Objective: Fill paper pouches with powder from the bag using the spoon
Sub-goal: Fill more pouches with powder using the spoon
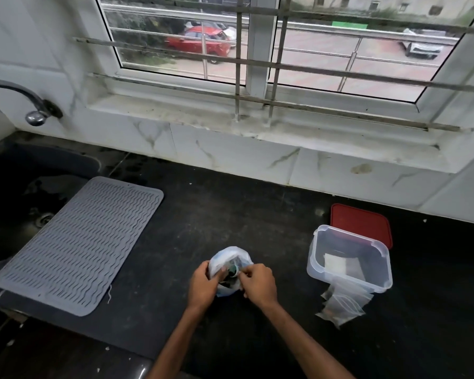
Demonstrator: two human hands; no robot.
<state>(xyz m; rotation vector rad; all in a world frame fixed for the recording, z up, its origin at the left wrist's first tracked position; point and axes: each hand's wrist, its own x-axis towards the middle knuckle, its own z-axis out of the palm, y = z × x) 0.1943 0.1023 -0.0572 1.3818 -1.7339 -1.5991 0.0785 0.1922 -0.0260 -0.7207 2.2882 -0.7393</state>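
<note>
Chrome tap [36, 110] sticks out of the wall at far left, over a dark sink [17, 187] with its drain showing. Grey ribbed mat [77, 247] lies flat next, tilted, its left edge reaching over the sink side and the rest on the black desk [230, 209]. A barred window [257, 50] with a stained sill runs along the back wall. Near the front middle of the desk stands the bag [229, 258], thin whitish plastic, mouth up and open, dark contents inside. Left hand [203, 285] is on the bag's left side, grip closed round the plastic, fingers curled on it. Right hand [257, 283] is at the bag's right side, grip narrowed to a pinch, thumb and fingertips at the bag's mouth edge. Small dark-green round thing [233, 270] sits at the mouth between the two hands; cannot tell what it is or whether the right fingers touch it. No spoon can be made out. To the right, well apart from the bag, stands a clear plastic box [316, 258], open, with a white packet [335, 263] and something dark on its floor. Red lid [361, 222] lies flat just behind the box, partly hidden by it. Translucent pouches [342, 305] lie in a loose heap against the box's front, on the desk.
</note>
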